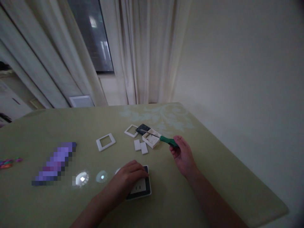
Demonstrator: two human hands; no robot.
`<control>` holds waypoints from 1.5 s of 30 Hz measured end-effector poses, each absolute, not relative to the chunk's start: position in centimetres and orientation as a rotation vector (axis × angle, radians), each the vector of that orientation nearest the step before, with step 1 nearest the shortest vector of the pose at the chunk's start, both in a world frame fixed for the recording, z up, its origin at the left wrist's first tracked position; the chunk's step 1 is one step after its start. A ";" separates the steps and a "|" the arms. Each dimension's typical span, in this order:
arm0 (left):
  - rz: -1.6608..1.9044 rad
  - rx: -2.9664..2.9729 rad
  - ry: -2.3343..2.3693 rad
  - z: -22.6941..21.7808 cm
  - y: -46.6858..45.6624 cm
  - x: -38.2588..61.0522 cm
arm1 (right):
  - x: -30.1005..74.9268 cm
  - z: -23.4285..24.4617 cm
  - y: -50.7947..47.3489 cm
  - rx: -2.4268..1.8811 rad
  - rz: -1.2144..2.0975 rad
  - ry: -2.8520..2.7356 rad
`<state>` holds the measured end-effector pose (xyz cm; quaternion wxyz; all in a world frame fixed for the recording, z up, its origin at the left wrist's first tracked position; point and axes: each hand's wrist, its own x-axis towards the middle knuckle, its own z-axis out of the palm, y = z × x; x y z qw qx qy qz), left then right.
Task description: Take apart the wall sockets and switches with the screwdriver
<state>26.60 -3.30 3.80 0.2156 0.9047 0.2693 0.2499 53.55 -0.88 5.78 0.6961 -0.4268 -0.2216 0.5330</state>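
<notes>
My right hand point(182, 155) is closed around the green handle of a screwdriver point(163, 139), whose thin shaft reaches left over a white plastic box point(150, 139) and a dark module point(142, 128). My left hand point(129, 175) rests palm down, fingers curled, on a white wall socket with a dark rim point(141, 189) near the table's front. Two small white rocker pieces point(140, 146) lie between my hands.
Two white rectangular frames point(105, 141) point(130, 130) lie on the pale green tablecloth point(213, 177). A blurred purple object point(55, 163) is at left, colourful bits point(8, 162) at the far left edge. The table's right edge runs along a cream wall; curtains and a window stand behind.
</notes>
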 end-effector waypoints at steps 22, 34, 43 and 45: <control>0.450 2.794 0.918 5.2 -4.9 28.0 | 53.3 5.5 -0.8 -0.956 1.199 -0.478; 0.310 2.394 1.102 5.9 -3.6 28.8 | 52.9 5.6 -0.9 -0.956 1.201 -0.487; 0.290 2.520 1.058 5.9 -4.1 28.8 | 53.0 5.3 -0.8 -0.970 1.096 -0.604; 0.341 2.552 1.064 5.8 -4.2 28.2 | 53.0 5.3 -0.8 -0.966 1.021 -0.652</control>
